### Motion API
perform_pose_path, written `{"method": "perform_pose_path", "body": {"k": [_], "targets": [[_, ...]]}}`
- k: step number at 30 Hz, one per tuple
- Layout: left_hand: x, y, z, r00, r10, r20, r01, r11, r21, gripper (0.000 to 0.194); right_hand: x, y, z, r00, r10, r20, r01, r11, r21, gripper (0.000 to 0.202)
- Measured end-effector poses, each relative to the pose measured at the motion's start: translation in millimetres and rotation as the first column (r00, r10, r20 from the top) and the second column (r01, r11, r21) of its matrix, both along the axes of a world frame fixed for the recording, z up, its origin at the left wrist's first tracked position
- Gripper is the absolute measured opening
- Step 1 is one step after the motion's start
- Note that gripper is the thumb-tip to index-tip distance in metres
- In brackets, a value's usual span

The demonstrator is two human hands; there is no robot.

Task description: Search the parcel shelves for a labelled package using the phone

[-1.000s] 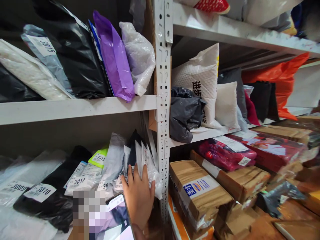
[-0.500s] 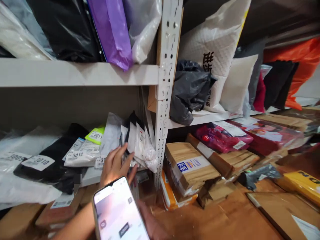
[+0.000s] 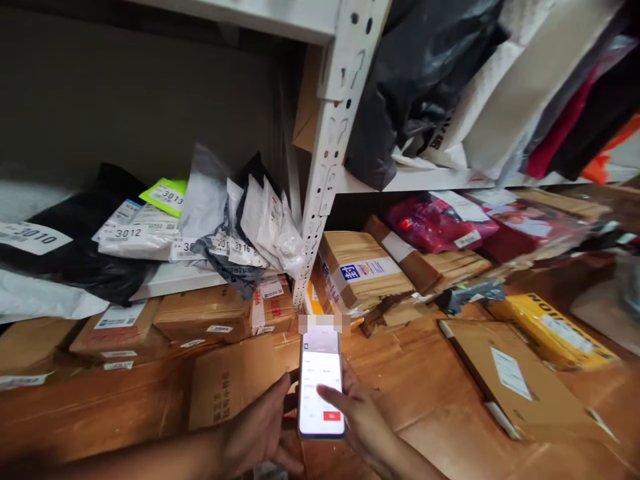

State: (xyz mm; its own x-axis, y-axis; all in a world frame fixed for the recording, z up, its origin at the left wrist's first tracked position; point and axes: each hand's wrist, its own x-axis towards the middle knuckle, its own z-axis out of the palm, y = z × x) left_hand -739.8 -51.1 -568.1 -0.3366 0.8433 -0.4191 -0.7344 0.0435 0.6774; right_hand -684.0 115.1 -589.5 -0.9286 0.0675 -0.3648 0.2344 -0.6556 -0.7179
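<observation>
view: head camera, looking down at the hands in front of a parcel shelf
left hand (image 3: pixel 260 433): grasping the phone (image 3: pixel 321 383) from its left side and from underneath, fingers wrapped round the edge; forearm comes in low from the left
right hand (image 3: pixel 363 423): not gripping anything, open, thumb laid across the lower part of the lit screen (looks like a tap or scroll near the red button)
phone position: near centre of the scene, upright, screen toward the camera, held in the air over the brown cartons (image 3: pixel 240 380) at floor level; top edge of it is blurred out
shelf (image 3: pixel 170 280): far left, holds soft mailer bags with number labels, 3010 (image 3: pixel 30 237), 3012 (image 3: pixel 125 233), 3013 (image 3: pixel 167 197), then a crowded bunch of white and grey bags (image 3: pixel 245 227) leaning against the upright post (image 3: pixel 333 153)
right bay: taped cardboard boxes (image 3: pixel 363 273) and a red wrapped parcel (image 3: pixel 435 223) under the upper board; black and white bags (image 3: pixel 425 73) above
near right: flat carton with a white label (image 3: pixel 505 373), yellow box (image 3: pixel 550 330) beyond it
doing it well (judgement): keep the left grip firm on the phone's edge so the thumb press does not tip it; press with the thumb pad, one touch at a time, and hold the screen square to the eyes. Keeping the phone low and central leaves the label numbers on the bags readable over its top edge, handy for matching a number on screen to one on the shelf.
cannot tell: what the screen text says, too small
</observation>
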Motion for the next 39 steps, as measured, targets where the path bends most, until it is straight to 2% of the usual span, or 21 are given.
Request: {"method": "perform_pose_path", "body": {"k": [3,7,10,15,20,24,28,35,39], "targets": [[9.4,11.5,-9.6,0.999,-0.013,0.045,0.014,1.0,-0.019,0.068,-1.0,-9.3,-12.4,0.992,-0.107,0.061,0.107,0.994,0.001,0.051],[11.1,19.8,-19.1,0.997,-0.039,0.071,0.045,0.995,-0.094,0.081,3.3,-17.8,-11.4,0.976,-0.194,0.099,0.193,0.981,0.028,0.045],[12.5,19.0,-19.5,0.996,-0.059,0.06,0.066,0.99,-0.128,0.09,5.7,-21.4,-10.8,0.969,-0.227,0.099,0.22,0.973,0.075,0.045],[15.2,9.0,-15.7,0.995,-0.097,0.012,0.098,0.992,-0.085,0.085,4.8,-21.4,-11.0,0.957,-0.27,0.108,0.252,0.955,0.155,0.036],[17.0,3.3,-14.5,0.998,-0.047,0.036,0.052,0.988,-0.146,0.087,2.6,-20.1,-4.7,0.966,-0.249,0.071,0.233,0.955,0.184,0.045],[21.4,1.7,-14.9,0.997,-0.068,-0.025,0.064,0.987,-0.148,0.083,1.2,-21.1,-3.2,0.965,-0.247,0.091,0.227,0.955,0.189,0.05],[25.6,0.1,-20.3,0.996,-0.088,-0.033,0.082,0.985,-0.15,0.092,0.6,-21.4,-6.0,0.964,-0.242,0.114,0.217,0.957,0.191,0.054],[21.5,1.2,-24.5,0.999,-0.04,-0.022,0.034,0.98,-0.198,0.098,1.6,-19.5,-12.9,0.961,-0.262,0.089,0.242,0.952,0.189,0.043],[13.7,1.3,-29.2,0.998,0.039,-0.041,-0.047,0.977,-0.209,0.095,5.1,-21.8,-15.4,0.983,-0.182,-0.007,0.179,0.963,0.202,0.038]]}}
